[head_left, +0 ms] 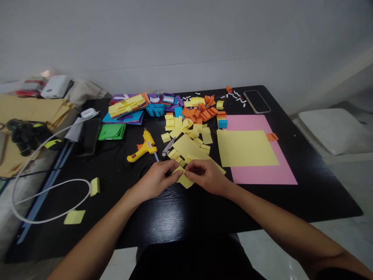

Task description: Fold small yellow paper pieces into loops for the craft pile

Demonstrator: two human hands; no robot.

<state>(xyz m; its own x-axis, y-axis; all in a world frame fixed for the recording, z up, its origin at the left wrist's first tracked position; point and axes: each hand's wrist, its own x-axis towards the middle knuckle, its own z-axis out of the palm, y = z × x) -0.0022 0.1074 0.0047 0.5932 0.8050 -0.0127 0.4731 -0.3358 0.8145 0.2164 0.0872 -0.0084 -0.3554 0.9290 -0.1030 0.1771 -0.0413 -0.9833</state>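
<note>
Between my two hands is a small piece of yellow paper point(185, 181), held above the near part of the black table. My left hand point(157, 178) pinches its left side with thumb and fingers. On the other side my right hand point(206, 175) grips its upper right edge. Just beyond lies a larger yellow sheet point(189, 147), among several small folded yellow pieces point(176, 155). Grey-handled scissors point(168, 147) rest beside that sheet. A yellow glue gun point(142, 147) lies to the left of the scissors, its nozzle pointing away from me.
Orange folded pieces point(201, 112) are heaped at the back. At right, a yellow sheet point(247, 147) overlaps a pink sheet point(265, 177), with a phone point(257, 102) behind. Coloured paper stacks point(128, 107), a green bundle point(112, 132) and a looped white cable point(52, 221) occupy the left.
</note>
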